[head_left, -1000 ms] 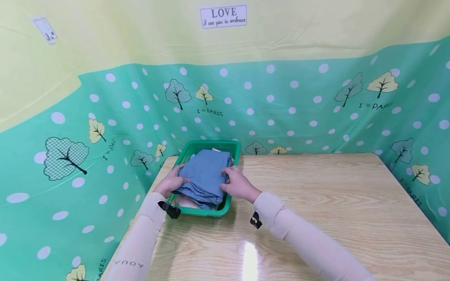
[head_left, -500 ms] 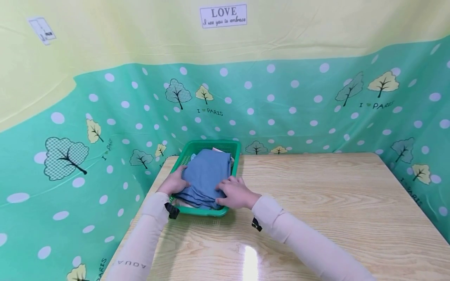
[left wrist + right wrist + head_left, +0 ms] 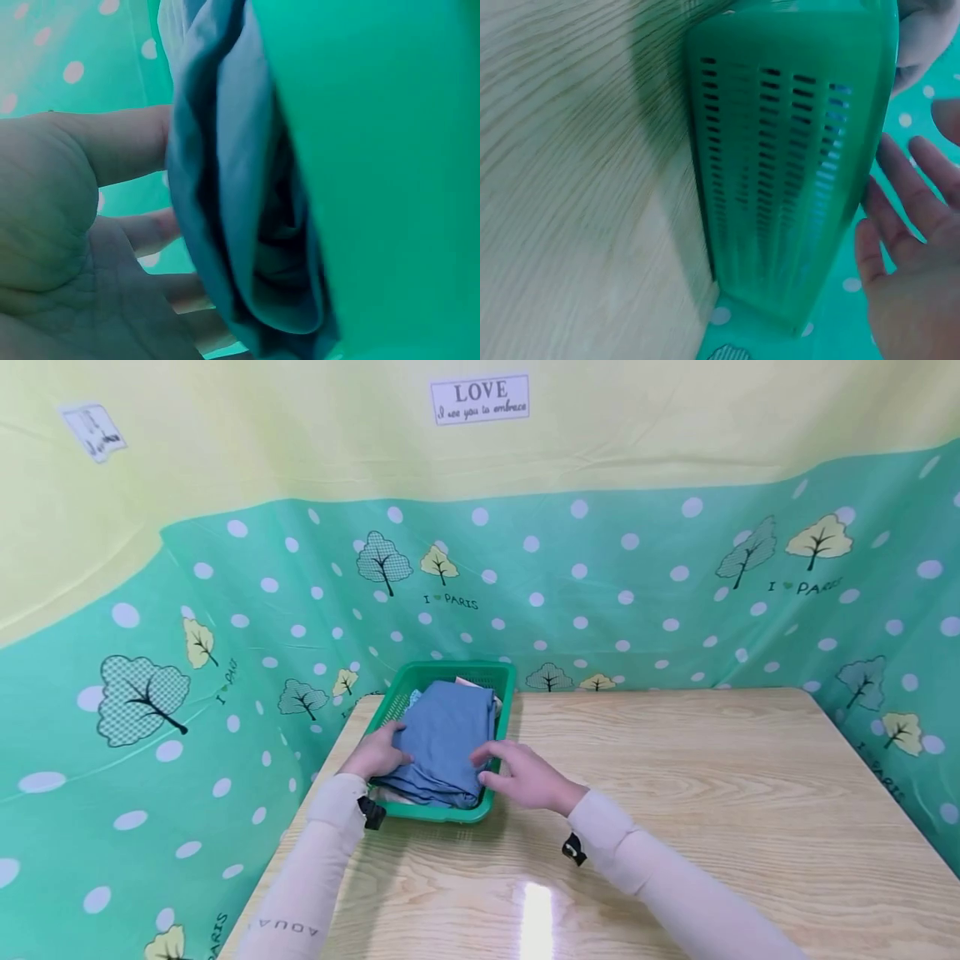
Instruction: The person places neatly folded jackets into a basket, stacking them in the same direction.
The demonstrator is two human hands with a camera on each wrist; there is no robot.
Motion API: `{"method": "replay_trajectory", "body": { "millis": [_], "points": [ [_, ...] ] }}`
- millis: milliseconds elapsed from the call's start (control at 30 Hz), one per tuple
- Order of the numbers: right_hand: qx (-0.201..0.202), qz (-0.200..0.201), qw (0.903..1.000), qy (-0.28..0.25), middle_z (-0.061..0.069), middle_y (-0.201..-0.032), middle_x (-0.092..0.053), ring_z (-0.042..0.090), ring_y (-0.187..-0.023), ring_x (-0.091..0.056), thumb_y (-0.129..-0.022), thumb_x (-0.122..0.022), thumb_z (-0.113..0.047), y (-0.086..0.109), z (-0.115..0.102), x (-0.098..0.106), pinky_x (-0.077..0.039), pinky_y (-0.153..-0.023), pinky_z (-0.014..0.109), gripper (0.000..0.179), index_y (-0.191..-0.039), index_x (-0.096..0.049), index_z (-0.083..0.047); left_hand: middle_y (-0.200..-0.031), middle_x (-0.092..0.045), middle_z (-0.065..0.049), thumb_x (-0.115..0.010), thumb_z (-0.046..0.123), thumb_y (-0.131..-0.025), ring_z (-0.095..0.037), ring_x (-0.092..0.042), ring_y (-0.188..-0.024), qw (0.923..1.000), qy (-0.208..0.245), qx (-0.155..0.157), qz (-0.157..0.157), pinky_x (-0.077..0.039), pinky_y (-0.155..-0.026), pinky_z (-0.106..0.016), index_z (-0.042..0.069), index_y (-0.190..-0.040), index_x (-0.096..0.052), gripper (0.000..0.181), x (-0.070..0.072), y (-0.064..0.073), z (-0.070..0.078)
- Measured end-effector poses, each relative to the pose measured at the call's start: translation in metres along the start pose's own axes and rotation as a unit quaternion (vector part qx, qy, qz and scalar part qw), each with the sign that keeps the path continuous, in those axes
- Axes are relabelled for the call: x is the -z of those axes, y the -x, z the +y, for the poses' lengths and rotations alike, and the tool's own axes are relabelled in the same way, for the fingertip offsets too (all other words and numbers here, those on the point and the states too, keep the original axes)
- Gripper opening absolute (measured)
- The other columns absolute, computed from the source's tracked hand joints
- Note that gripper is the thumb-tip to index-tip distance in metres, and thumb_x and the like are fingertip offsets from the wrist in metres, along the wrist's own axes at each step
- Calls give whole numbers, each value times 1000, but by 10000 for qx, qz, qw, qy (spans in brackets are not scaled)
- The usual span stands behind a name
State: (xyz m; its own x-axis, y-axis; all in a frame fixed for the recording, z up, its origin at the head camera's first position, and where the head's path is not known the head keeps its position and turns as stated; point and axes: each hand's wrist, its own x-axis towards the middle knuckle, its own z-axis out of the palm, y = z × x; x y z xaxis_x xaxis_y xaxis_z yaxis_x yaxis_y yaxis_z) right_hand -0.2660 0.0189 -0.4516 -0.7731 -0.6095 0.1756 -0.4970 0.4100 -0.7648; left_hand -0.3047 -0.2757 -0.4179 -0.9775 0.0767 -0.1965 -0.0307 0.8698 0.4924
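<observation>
A folded blue cloth garment (image 3: 448,735) lies on top of other cloth inside a green plastic basket (image 3: 450,814) in the head view. My left hand (image 3: 378,753) rests on the garment's left side, its thumb on top. In the left wrist view the fairly straight fingers of that left hand (image 3: 112,217) touch the layered folds, and their tips are hidden behind the cloth. Over the basket's right rim hovers my right hand (image 3: 534,777), fingers loosely bent. Nothing sits within the right hand (image 3: 922,217) in the right wrist view, where it is beside the slotted basket wall (image 3: 772,165).
Pale and patterned cloth (image 3: 393,795) peeks out beneath the garment. The basket stands at the back left of a wooden table (image 3: 675,777). A green and yellow printed curtain (image 3: 600,585) surrounds the table's back and sides.
The garment now lies flatter in the basket, its front folds pushed in. My right hand came forward onto it, then drew back off to the right. The left hand stays at its left side.
</observation>
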Motion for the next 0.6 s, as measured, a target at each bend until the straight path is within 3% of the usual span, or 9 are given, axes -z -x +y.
{"method": "replay_trajectory", "body": {
  "millis": [100, 267, 433, 600],
  "points": [
    [-54, 392, 9984, -405, 2, -128, -67, 23, -127, -57, -104, -59, -19, 7, 6, 6, -44, -111, 54, 30, -132, -63, -9, -155, -39, -33, -68, 18, -96, -51, -38, -144, 9998, -114, -34, 146, -38, -115, -60, 0, -153, -40, 66, 1, 3, 3],
    [-54, 1042, 9917, -753, 5, -119, -71, 22, -116, -62, -103, -59, -14, 21, 17, 19, -46, -107, 54, 26, -128, -64, -9, -152, -42, -33, -64, 24, -98, -50, -40, -141, 9991, -178, -47, 380, -39, -113, -60, 2, -151, -44, 61, 0, 9, 10],
    [-252, 1442, 9858, -828, 10, -116, -71, 22, -109, -64, -103, -60, -13, 38, 31, 35, -53, -97, 40, 24, -126, -64, -11, -150, -46, -30, -64, 26, -99, -48, -42, -141, 9980, -153, -119, 610, -40, -113, -60, 3, -150, -46, 59, -1, 14, 15],
    [-531, 1959, 9767, -693, 10, -120, -69, 22, -109, -62, -102, -59, -9, 51, 45, 54, -51, -96, 35, 22, -124, -64, -9, -148, -48, -28, -63, 25, -100, -47, -46, -137, 9948, -95, -423, 919, -42, -110, -61, 5, -150, -46, 57, -2, 13, 18]
  ]
}}
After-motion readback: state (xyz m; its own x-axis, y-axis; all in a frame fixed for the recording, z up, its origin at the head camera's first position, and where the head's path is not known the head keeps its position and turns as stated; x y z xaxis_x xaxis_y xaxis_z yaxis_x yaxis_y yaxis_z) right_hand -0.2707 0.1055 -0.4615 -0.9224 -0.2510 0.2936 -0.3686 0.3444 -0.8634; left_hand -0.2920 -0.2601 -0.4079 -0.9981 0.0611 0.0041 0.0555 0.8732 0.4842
